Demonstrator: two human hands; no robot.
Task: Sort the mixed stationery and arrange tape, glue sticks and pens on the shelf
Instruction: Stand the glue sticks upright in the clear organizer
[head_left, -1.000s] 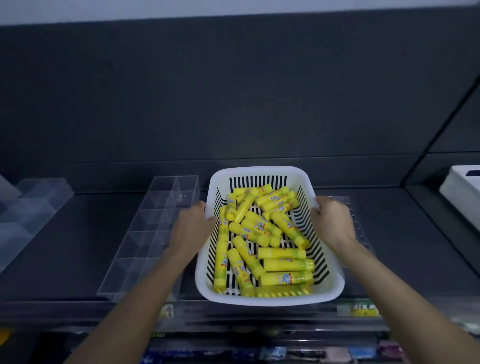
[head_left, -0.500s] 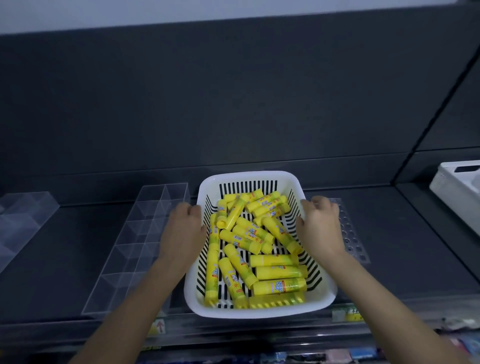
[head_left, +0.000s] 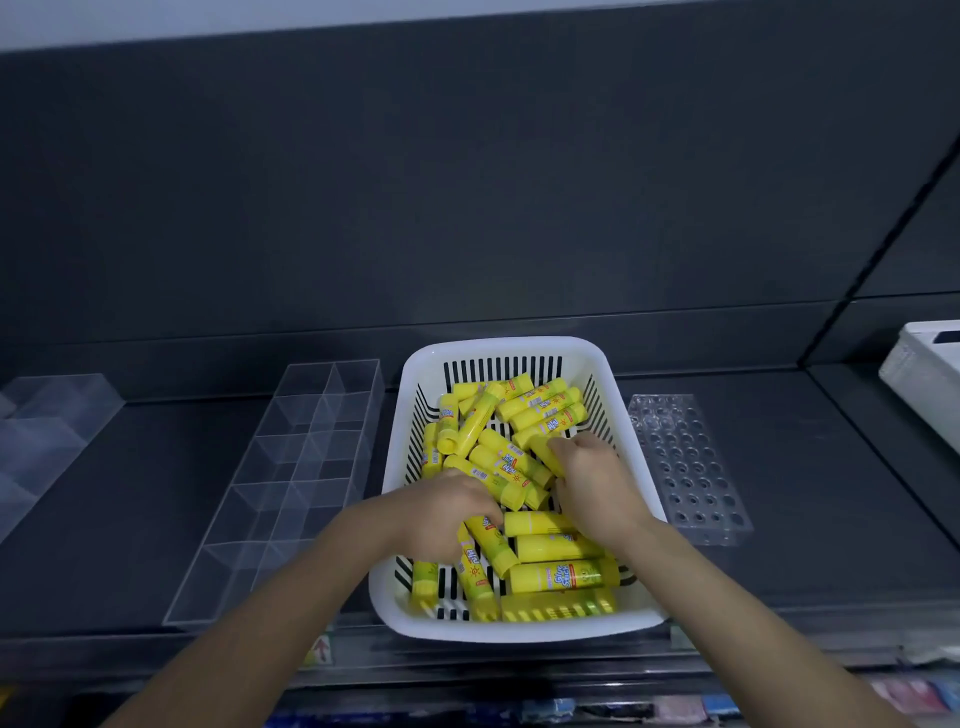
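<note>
A white slotted basket (head_left: 628, 415) stands on the dark shelf (head_left: 156, 467), full of several yellow glue sticks (head_left: 540, 402) lying in a loose heap. Both my hands are inside it. My left hand (head_left: 447, 512) lies palm down on the sticks in the middle, its fingers curled down among them; what they hold is hidden. My right hand (head_left: 597, 488) reaches in from the right, and its fingers curl round one glue stick (head_left: 543, 451) near the basket's right wall.
A clear divided organiser (head_left: 291, 478) lies left of the basket and a clear stepped stand (head_left: 47, 421) at the far left. A clear holder with round holes (head_left: 685, 462) lies right of the basket. A white box (head_left: 924, 374) sits at the far right.
Both hands have let go of the basket's sides and moved in onto the glue sticks. The basket has stayed where it was set on the shelf.
</note>
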